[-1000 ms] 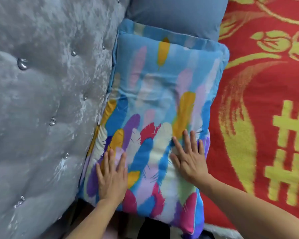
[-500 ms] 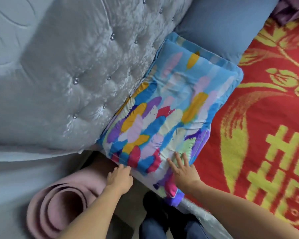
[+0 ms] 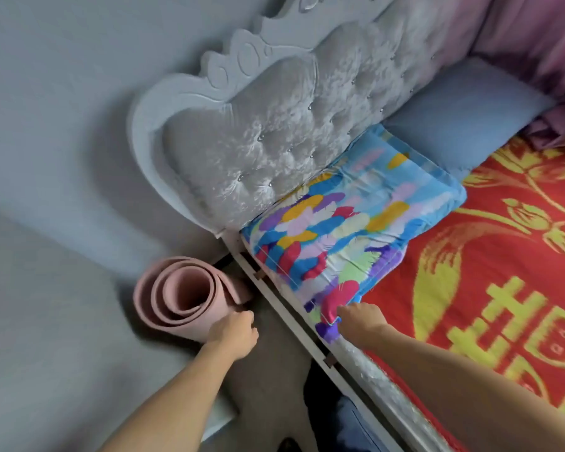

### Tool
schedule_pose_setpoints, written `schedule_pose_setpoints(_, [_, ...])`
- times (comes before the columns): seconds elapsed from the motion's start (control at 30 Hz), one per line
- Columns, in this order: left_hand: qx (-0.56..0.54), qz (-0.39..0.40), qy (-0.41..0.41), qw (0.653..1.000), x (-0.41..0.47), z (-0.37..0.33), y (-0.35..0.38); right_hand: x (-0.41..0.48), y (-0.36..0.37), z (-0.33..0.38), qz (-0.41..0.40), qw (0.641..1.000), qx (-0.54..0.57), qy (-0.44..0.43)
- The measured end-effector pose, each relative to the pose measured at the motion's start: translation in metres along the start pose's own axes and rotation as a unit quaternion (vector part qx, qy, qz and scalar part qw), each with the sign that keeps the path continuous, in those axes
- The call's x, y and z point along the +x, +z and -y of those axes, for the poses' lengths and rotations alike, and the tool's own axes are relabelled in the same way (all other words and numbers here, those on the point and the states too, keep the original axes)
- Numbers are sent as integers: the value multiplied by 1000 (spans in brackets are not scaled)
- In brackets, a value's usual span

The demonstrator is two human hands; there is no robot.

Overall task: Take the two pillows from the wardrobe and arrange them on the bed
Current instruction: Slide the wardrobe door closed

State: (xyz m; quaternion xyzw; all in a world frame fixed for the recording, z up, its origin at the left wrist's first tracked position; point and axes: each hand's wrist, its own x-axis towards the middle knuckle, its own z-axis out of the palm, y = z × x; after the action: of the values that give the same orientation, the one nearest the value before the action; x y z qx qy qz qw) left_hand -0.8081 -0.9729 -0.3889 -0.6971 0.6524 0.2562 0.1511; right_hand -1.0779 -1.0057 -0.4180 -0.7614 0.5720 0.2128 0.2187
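The right hand (image 3: 362, 322), low in the middle of the frame, has its fingers curled down onto the near corner of the feather pillow (image 3: 349, 223). The fingertips lie on the pink and purple patch at that corner, but whether they pinch the cloth or only rest on it cannot be told. Its bare forearm runs off toward the lower right.

The left hand (image 3: 234, 334), just left of the middle and low, is loosely closed, fingers bent in together, holding nothing. It hangs over the floor (image 3: 268, 380) beside the bed, close to the pink roll (image 3: 183, 298) without clearly touching it. Its forearm comes up from the bottom edge.

The feather pillow lies flat on the bed (image 3: 503, 272), in the centre of the frame, one long side against the grey headboard (image 3: 274, 135), its near corner reaching the bed's side rail (image 3: 294, 324). Past its far end, toward the upper right, a blue pillow (image 3: 463, 115) lies along the headboard too, the two touching or nearly so. The red and yellow cover fills the right side of the frame.

The pink roll stands on end on the floor at the centre left, by the foot of the headboard. Pink cloth (image 3: 535, 44) bunches in the upper right corner behind the blue pillow. A grey wall (image 3: 62, 109) takes up the left.
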Motion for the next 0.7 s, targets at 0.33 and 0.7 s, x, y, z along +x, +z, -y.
schedule_pose_setpoints(0.33, [-96, -124, -44, 987, -170, 33, -2, -85, -48, 72, -59, 988, -67, -127])
schedule_pose_setpoints(0.7, [-201, -191, -228, 933, -375, 45, 99, -181, -5, 171, -61, 925, -186, -325])
